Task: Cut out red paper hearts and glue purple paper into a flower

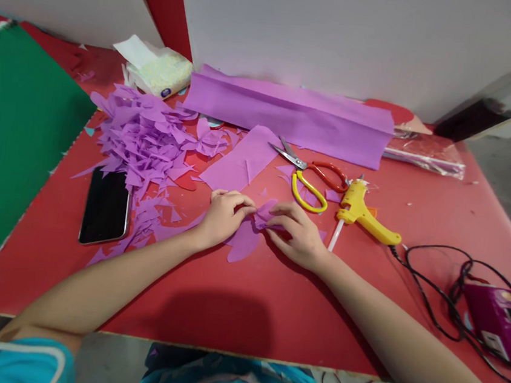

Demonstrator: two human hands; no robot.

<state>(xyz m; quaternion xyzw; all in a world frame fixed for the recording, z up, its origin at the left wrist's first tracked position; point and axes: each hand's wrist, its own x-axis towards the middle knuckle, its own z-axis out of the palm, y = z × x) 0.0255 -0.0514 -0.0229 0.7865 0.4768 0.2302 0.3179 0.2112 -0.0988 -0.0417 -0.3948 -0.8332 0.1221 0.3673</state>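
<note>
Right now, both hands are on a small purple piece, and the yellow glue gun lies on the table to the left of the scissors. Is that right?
Not quite: the head view shows the yellow glue gun on the table to the right of the scissors. The left hand and right hand are indeed both on a small purple piece.

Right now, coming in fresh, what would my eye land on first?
Probably the big heap of purple cut-outs, on the left of the red tabletop. Next come the yellow glue gun, right of centre, and the red-and-yellow-handled scissors just left of it. Near the middle, the left hand and right hand hold a small purple piece.
</note>
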